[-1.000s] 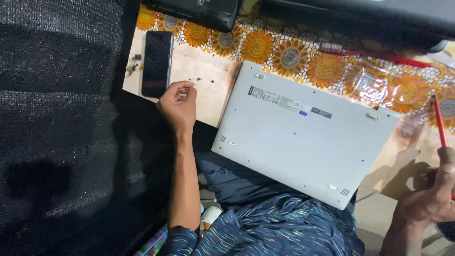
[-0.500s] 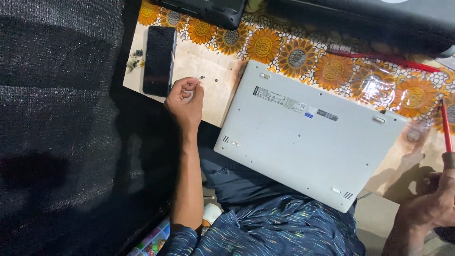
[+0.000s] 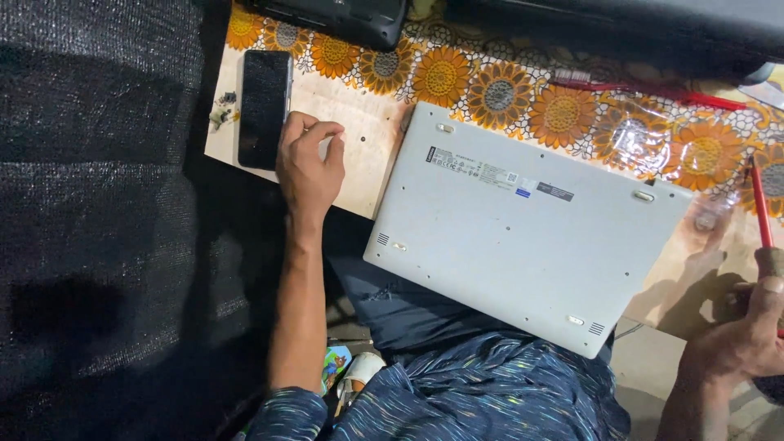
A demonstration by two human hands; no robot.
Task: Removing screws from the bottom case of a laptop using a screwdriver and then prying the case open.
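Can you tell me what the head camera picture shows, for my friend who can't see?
A person's left hand rests on a bare board beside a black phone. A white laptop lies upside down on the sunflower-patterned table. The right hand holds a red screwdriver.

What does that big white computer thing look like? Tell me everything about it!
The laptop is closed and flipped upside down, so its flat silver-white bottom faces up. It looks like smooth plastic or metal. It has small rubber feet near the corners, tiny screw holes, little vent slots and a few stickers. It lies at a slant, partly on the sunflower-patterned table cover, with its near edge hanging over the person's lap. Neither hand touches it.
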